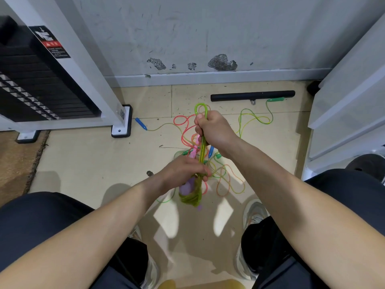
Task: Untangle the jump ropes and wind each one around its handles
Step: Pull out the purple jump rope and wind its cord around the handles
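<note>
Between the person's knees, just above the floor, the green rope [202,147] is pulled into a straight, tight bunch of strands. It points up and away from the person. It runs from the left hand [183,170], near the body, to the right hand [214,128], farther out.

The right hand is a fist round the folded end, and a small loop [200,107] pokes out past the thumb. The left hand is curled round the purple handles [186,187]. Green rope is already wound there in a thick wad [191,198] just under the fingers. That part is blurry, so I cannot tell if it is two handles or one.

So the long line of the rope goes from the near, low hand to the far, high hand. I think the next turn must bring the far end back down round the handles. The right hand would have the longer way to go, and the left hand would only need to hold steady.

On the tan floor [83,163] under the hands lies a pile of other ropes [220,170], pink, orange and green, all knotted up. A blue handle [140,123] lies off to the left, by the foot of a weight machine [89,65]. A green handle [276,99] lies far to the right, just beside a black bar [252,95] near the wall.
</note>
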